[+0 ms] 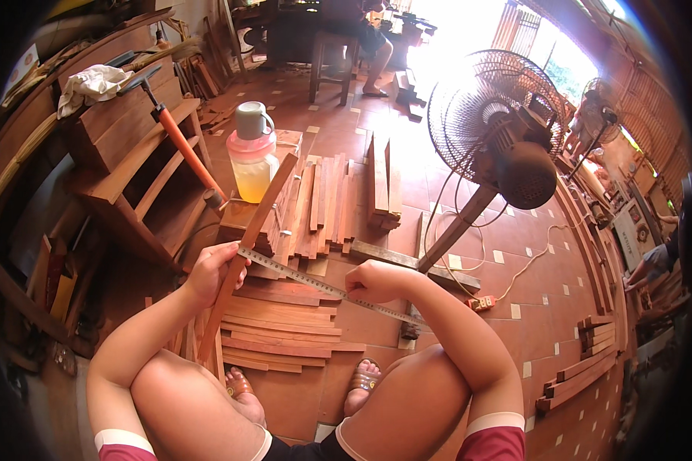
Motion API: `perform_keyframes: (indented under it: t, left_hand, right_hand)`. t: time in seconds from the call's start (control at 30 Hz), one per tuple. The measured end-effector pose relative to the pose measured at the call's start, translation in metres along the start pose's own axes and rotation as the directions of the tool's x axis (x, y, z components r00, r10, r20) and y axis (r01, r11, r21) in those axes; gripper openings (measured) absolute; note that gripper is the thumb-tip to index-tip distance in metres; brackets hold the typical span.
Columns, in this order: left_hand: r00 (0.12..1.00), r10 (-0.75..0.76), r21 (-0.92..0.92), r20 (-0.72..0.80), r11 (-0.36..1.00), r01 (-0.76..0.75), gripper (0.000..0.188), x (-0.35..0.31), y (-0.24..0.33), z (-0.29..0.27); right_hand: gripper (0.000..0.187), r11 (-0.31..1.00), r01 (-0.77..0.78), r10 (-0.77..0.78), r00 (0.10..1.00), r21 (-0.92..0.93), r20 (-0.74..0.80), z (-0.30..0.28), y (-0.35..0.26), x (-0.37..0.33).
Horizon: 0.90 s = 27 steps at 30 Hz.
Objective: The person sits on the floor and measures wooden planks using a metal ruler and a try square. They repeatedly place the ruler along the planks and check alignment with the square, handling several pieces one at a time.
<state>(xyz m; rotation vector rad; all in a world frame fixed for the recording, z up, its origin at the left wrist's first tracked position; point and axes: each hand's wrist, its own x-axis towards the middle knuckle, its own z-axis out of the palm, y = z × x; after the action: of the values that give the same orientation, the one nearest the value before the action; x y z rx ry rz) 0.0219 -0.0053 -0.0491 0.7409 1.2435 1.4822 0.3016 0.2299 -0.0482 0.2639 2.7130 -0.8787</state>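
My left hand [210, 275] is closed around a long, thin wooden strip [265, 201] that slants up and away from my lap. One end of a steel ruler [296, 276] meets the strip beside my left fingers. My right hand [378, 281] pinches the ruler farther along, and the rest of it runs on past that hand toward the lower right. Below the ruler, several cut wooden slats [281, 332] lie stacked on the floor between my feet and the bigger piles.
Ahead stand a pitcher of yellow drink [252, 170] with a grey cup on top, and bundled wood pieces [323, 203]. A pedestal fan [496, 131] rises at the right, its cord reaching a socket block [480, 303]. Wooden steps [142, 180] and an orange pump [184, 146] stand left. Other people sit or work farther off.
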Motion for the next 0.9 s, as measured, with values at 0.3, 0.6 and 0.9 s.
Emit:
perform_keyframes:
  t: [0.3,0.6,0.9]
  left_hand:
    - [0.987,-0.132,-0.13,0.09,0.981,0.143,0.04,0.003,-0.004,-0.01]
    - [0.98,-0.2,0.042,-0.018,0.979,0.201,0.069,0.002,-0.007,-0.006]
    - [0.94,-0.341,0.642,0.008,0.723,0.257,0.059,0.03,-0.041,-0.062]
  right_hand:
    - [0.014,0.999,-0.028,0.027,0.998,-0.034,-0.054,-0.001,0.001,-0.002]
    - [0.015,0.999,-0.048,0.047,0.997,-0.019,-0.054,-0.004,-0.001,-0.006]
    - [0.016,1.0,-0.024,0.024,0.997,-0.008,-0.08,-0.003,-0.002,-0.002]
